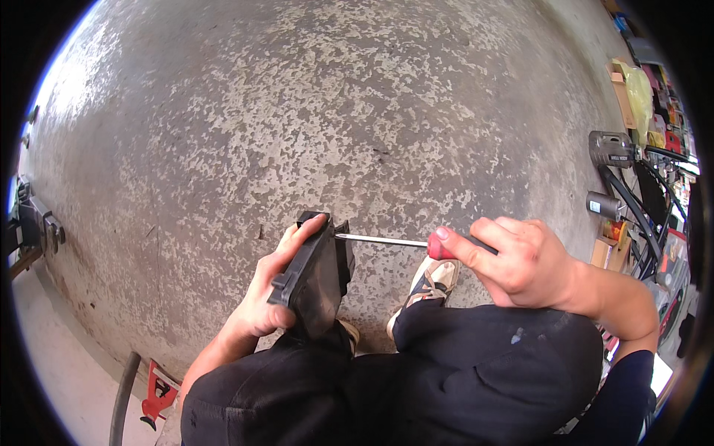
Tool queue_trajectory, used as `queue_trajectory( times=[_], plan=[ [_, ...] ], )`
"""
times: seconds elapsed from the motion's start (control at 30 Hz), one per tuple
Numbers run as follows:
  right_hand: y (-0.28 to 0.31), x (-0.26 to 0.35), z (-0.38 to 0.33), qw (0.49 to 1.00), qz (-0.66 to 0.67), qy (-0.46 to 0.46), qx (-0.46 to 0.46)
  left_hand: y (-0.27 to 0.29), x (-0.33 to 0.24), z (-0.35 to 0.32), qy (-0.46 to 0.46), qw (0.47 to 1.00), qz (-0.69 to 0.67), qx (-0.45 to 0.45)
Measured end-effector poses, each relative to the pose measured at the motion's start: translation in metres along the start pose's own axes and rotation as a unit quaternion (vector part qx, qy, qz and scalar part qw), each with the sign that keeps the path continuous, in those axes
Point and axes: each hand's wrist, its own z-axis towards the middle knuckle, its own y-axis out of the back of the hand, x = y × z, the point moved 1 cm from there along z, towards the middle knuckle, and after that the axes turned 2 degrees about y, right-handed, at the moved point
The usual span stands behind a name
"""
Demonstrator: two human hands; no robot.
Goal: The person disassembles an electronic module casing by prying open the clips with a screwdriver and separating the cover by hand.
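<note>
My left hand (269, 281) grips a black plastic housing (318, 286) from its left side, holding it tilted on edge above my left knee. The thumb lies near its lower end and the fingers reach its top corner. My right hand (513, 260) is closed around the red and black handle of a screwdriver (383, 239). Its long metal shaft points left, and the tip meets the upper right edge of the housing. Exactly what the tip touches is too small to make out.
Below my hands are my dark trousers (461, 357) and a light shoe (433, 282) on the worn concrete floor (357, 134). A red jack stand (158, 394) stands at the lower left. Along the right are a black frame (632, 215), cardboard boxes (623, 97) and mixed clutter.
</note>
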Motion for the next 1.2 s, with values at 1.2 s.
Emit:
queue_trajectory(
  times=[1.2],
  plan=[
    [0.035, 0.014, -0.008, 0.609, 0.714, -0.288, 0.193, -0.002, -0.004, -0.015, -0.112, 0.99, -0.091, -0.002]
  ],
)
